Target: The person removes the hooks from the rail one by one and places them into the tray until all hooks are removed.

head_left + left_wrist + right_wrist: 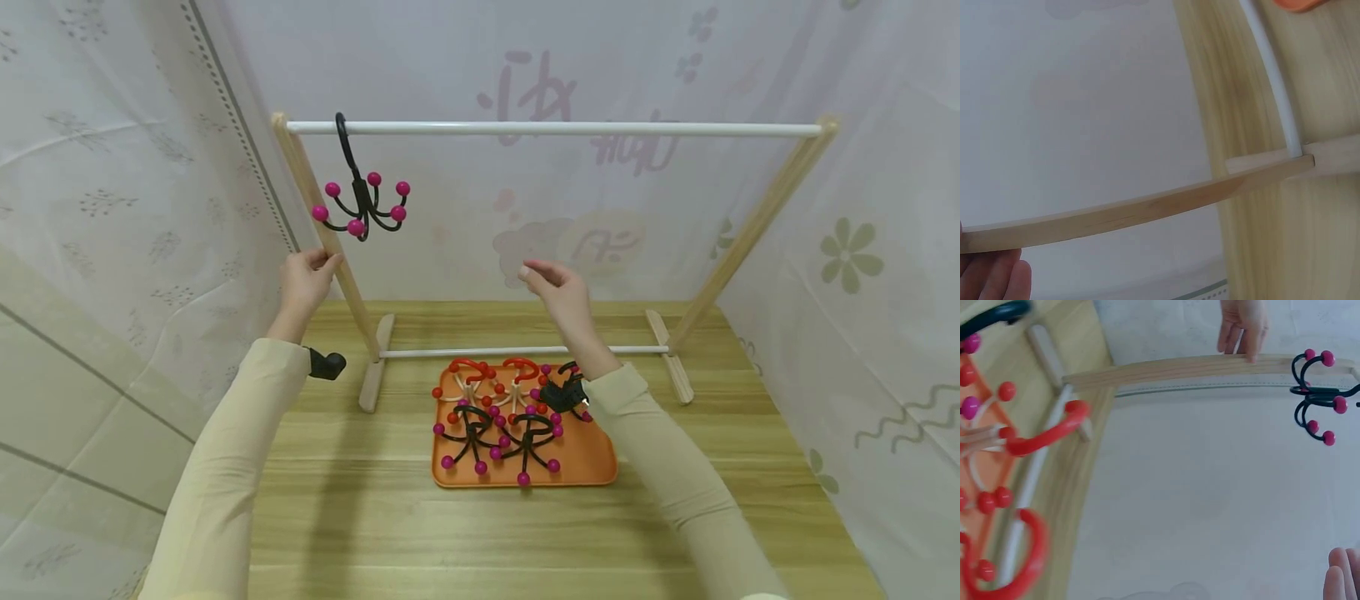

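My left hand (pixel 306 279) pinches the left wooden post (pixel 348 292) of a rack between thumb and fingers; the right wrist view shows that hand (pixel 1244 325) on the post from the other side. Above it, a black hook hanger (pixel 362 200) with pink ball tips hangs from the white top rod (pixel 555 128), near its left end. My right hand (pixel 562 300) is raised in front of the rack, fingers loosely bent and holding nothing. Its fingertips (pixel 1336 584) show at the lower right corner of the right wrist view.
On the wooden table, an orange tray (pixel 581 467) holds several more hangers, including black ones (pixel 527 442) with pink balls and pale ones with red hooks (pixel 521 367). A lower white rod (pixel 480 353) joins the rack's feet behind it. Patterned cloth (pixel 862 208) surrounds the table.
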Available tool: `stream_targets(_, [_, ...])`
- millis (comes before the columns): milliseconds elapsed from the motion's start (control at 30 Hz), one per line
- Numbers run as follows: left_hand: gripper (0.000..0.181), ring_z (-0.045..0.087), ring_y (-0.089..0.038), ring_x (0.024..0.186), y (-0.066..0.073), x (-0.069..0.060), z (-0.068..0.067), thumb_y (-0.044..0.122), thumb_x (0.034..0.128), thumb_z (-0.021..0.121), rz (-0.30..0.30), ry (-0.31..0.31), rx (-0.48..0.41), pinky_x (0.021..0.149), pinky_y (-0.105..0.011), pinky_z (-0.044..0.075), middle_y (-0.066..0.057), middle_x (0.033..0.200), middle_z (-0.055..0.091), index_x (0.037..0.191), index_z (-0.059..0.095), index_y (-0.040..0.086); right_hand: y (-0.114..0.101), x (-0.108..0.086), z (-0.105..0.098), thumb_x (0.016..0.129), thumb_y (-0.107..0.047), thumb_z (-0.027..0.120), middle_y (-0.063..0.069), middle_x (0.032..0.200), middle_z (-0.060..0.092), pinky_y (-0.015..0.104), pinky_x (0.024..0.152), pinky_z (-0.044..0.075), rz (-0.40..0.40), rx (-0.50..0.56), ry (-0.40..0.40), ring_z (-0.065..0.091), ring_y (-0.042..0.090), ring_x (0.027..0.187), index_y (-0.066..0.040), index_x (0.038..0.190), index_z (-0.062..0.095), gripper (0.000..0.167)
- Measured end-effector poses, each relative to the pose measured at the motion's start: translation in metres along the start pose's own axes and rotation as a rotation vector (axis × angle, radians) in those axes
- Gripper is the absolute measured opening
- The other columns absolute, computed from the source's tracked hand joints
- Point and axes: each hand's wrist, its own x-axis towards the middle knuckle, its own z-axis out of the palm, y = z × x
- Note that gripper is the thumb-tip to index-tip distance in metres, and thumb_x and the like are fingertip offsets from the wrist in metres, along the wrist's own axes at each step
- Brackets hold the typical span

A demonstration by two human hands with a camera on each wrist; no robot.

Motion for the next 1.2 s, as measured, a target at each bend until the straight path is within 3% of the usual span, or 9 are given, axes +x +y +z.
stream_targets(267, [0.038, 0.054, -0.028, 0.092, 0.0, -0.001, 0.0, 0.026, 0.0905, 0.05, -0.007, -0.001, -0.006, 0.079, -0.041, 0.043, -0.022, 0.102, 0.059, 0.108, 0.059, -0.006, -0.035, 0.032, 0.035, 0.082, -0.016, 0.064, 0.008, 0.096, 0.063, 0.025, 0.076, 0.046, -0.045, -0.024, 0.008, 0.06, 0.017, 0.087, 0.0, 0.103, 0.063, 0.027])
stream_targets(533, [0.039, 0.054, -0.027, 0.092, 0.0, -0.001, 0.001, 0.027, 0.0906, 0.049, -0.01, -0.005, -0.009, 0.077, -0.04, 0.043, -0.022, 0.101, 0.059, 0.108, 0.059, -0.006, -0.057, 0.055, 0.059, 0.082, -0.021, 0.064, 0.005, 0.09, 0.064, 0.023, 0.073, 0.046, -0.064, -0.049, 0.022, 0.059, 0.013, 0.084, -0.005, 0.101, 0.065, 0.025])
stream_targets(900, [0.039, 0.055, -0.028, 0.09, 0.0, -0.001, 0.001, 0.028, 0.0905, 0.049, 0.002, 0.005, 0.007, 0.075, -0.04, 0.043, -0.023, 0.099, 0.06, 0.106, 0.061, -0.006, -0.075, 0.071, 0.09, 0.081, -0.027, 0.065, -0.002, 0.09, 0.064, 0.02, 0.071, 0.045, -0.011, -0.082, 0.056, 0.058, 0.008, 0.082, -0.009, 0.103, 0.065, 0.029])
stream_targets(1200, [0.038, 0.054, -0.03, 0.093, 0.002, -0.001, 0.001, 0.027, 0.0905, 0.05, 0.003, 0.006, 0.011, 0.078, -0.042, 0.042, -0.024, 0.1, 0.06, 0.105, 0.06, -0.007, -0.101, 0.078, 0.12, 0.081, -0.027, 0.065, -0.006, 0.087, 0.064, 0.019, 0.07, 0.043, -0.018, -0.13, 0.067, 0.057, 0.005, 0.08, -0.013, 0.1, 0.067, 0.024])
